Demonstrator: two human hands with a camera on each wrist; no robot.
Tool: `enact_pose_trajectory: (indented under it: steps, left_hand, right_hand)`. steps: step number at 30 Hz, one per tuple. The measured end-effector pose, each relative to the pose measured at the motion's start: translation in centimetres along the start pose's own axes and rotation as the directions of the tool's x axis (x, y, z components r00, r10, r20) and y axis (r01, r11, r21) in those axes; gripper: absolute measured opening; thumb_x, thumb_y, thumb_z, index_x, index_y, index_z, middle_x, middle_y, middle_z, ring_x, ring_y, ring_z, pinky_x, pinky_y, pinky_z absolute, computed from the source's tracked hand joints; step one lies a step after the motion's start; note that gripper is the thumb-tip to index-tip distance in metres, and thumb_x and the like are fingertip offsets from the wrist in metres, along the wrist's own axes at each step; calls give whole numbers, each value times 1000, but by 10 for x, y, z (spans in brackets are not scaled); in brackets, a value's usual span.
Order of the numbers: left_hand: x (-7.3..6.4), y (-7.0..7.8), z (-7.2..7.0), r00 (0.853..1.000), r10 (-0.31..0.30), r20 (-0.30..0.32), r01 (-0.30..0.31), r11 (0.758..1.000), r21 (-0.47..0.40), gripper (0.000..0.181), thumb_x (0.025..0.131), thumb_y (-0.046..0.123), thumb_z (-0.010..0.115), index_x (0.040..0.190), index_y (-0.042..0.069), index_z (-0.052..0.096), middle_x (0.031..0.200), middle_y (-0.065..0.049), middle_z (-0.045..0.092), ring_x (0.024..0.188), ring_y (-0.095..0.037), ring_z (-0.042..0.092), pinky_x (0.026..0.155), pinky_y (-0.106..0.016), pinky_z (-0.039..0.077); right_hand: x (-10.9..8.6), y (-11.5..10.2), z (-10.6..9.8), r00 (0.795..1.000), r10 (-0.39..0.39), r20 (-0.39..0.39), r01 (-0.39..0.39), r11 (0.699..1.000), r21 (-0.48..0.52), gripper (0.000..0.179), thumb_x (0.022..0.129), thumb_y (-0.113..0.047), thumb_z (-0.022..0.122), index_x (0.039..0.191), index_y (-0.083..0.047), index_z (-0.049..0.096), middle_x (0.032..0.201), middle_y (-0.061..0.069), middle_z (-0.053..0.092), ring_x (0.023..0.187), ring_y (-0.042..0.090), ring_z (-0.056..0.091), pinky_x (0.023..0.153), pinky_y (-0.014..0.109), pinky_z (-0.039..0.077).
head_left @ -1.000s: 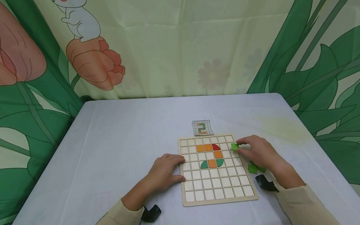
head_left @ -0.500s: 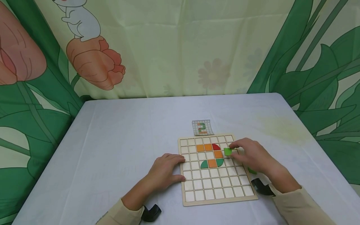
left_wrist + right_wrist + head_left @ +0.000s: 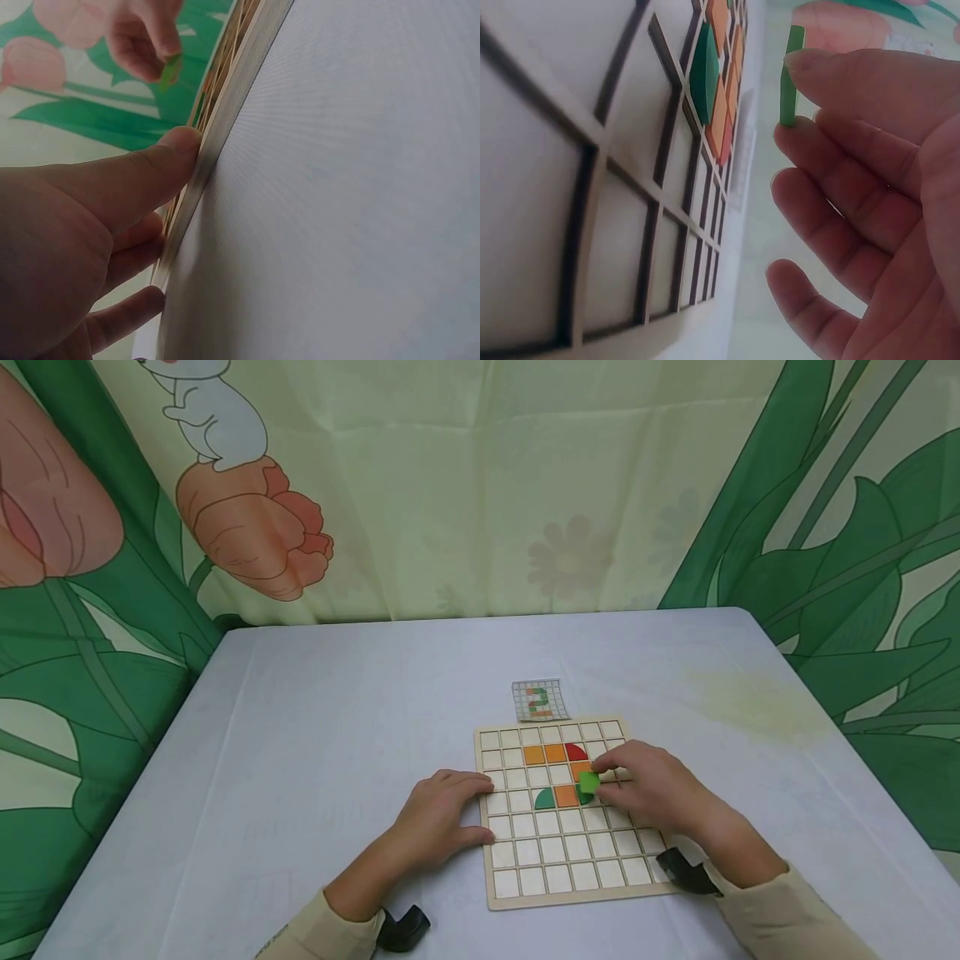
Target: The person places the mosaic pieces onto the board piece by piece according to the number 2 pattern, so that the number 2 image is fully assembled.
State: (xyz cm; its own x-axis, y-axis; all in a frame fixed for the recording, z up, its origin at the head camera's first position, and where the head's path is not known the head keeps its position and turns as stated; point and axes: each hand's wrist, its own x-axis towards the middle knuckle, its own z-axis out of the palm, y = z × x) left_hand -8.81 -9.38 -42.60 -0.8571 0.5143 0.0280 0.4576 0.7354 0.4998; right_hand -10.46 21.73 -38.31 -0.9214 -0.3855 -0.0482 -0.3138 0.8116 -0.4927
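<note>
My right hand (image 3: 663,785) pinches a bright green square tile (image 3: 588,782) between thumb and finger, above the wooden grid board (image 3: 577,899). In the head view the tile overlaps the dark green quarter-round piece and part of an orange square (image 3: 579,768). The right wrist view shows the green tile (image 3: 788,97) edge-on, held apart from the grid. My left hand (image 3: 442,818) rests against the board's left edge, thumb and fingertips touching the rim (image 3: 214,142). Orange squares (image 3: 566,796), a red quarter-round (image 3: 575,752) and a dark green quarter-round (image 3: 544,798) lie in the grid cells.
A small card (image 3: 540,700) printed with a coloured grid pattern lies just beyond the board's far edge. The table has a white cloth (image 3: 337,710), and a printed curtain (image 3: 465,485) hangs behind it. A black wrist device (image 3: 686,870) sits by each sleeve.
My right hand has carried the green tile left and nearer, from the board's right edge to over the coloured pieces. The loose green tiles beside the board are now hidden. My left hand stays put.
</note>
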Motion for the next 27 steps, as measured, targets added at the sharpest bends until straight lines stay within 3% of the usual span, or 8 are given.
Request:
enact_pose_trajectory:
  steps: [9,19,27]
  left_hand:
    - [0,0,0,1000,0,4,0,1000,5,58,81,38,84,130,14,65,134,1,61,123,-24,52,97,-49,43]
    - [0,-1,0,1000,8,1,-8,1000,13,58,81,39,84,130,14,65,134,0,61,123,-24,52,97,-49,43]
    - [0,-1,0,1000,17,-4,-17,1000,16,58,80,39,84,129,13,65,133,0,62,122,-25,53,97,-49,44]
  right_hand:
    - [-1,-5,7,989,-147,-17,146,989,-22,18,85,-16,77,102,-12,75,100,-6,67,99,23,62,86,43,51]
    - [0,-13,15,980,-200,24,200,979,-34,19,86,-20,77,104,-14,75,102,-10,67,100,19,61,89,44,50]
    - [-1,-15,25,970,-242,20,243,969,-51,20,86,-19,76,105,-12,75,98,-10,66,92,14,61,82,38,51]
